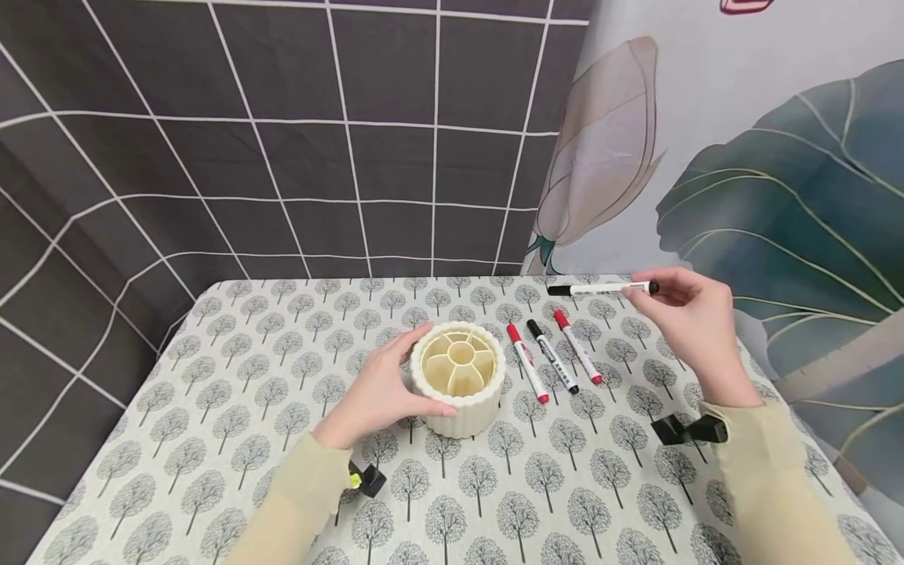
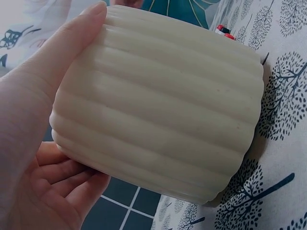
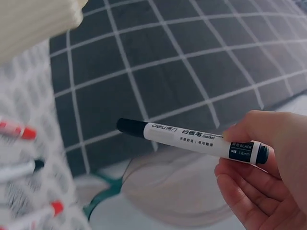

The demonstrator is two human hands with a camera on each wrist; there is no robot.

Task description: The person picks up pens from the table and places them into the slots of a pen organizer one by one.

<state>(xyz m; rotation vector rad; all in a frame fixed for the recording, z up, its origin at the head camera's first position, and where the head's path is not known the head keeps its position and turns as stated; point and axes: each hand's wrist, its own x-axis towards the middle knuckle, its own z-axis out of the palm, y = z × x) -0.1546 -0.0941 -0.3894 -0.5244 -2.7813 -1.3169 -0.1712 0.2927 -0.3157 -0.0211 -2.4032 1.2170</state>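
Observation:
A cream, ribbed round pen holder (image 1: 462, 416) with several compartments stands on the table. My left hand (image 1: 381, 388) grips its left side, thumb at the near rim and fingers around the far side; the ribbed wall fills the left wrist view. Over the table's right part, my right hand (image 1: 688, 314) pinches a black whiteboard marker (image 3: 187, 139) near its end, the black cap pointing left. To the right of the holder lie a red marker (image 1: 527, 363), a black marker (image 1: 553, 357) and another red marker (image 1: 577, 347), roughly side by side.
A white cloth with a tree print (image 1: 282, 424) covers the table. Behind it hangs a dark curtain with a white grid (image 1: 282, 157). A pale curtain with large leaves and a flower bud (image 1: 607, 149) hangs at the right.

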